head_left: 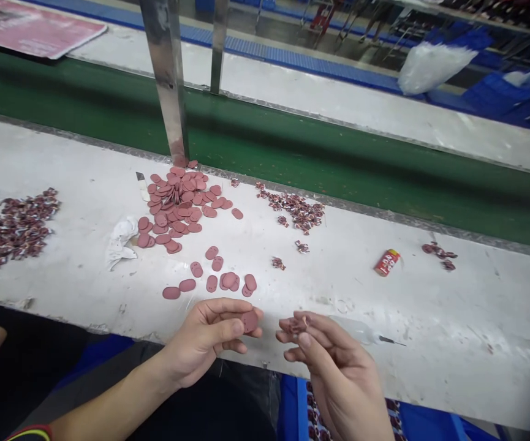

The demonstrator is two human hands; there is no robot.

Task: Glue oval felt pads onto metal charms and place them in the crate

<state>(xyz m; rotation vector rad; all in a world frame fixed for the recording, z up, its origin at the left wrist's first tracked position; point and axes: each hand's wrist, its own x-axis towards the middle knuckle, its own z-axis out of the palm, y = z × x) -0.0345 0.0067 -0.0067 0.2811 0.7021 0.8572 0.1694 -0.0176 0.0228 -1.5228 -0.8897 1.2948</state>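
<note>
My left hand point(209, 334) pinches a flat reddish-brown oval disc point(249, 321) between thumb and fingers, just above the front of the white bench. Facing it, my right hand point(333, 349) holds a small dark-red bow-like piece point(298, 324) at its fingertips. The disc and the piece are apart. Beyond my left hand lie several loose oval discs point(212, 283), with a larger heap of discs point(177, 202) behind them. A clear bottle with a thin needle tip point(361, 331) lies behind my right hand, partly hidden by it.
Piles of small dark-red pieces lie at mid bench point(299, 211) and at left point(19, 229). A red printed cylinder point(387, 262), crumpled white tissue point(122, 242) and a cutter blade point(142, 185) rest on the bench point(338, 275). A metal post point(168, 86) rises behind. Below is a blue crate point(296, 407).
</note>
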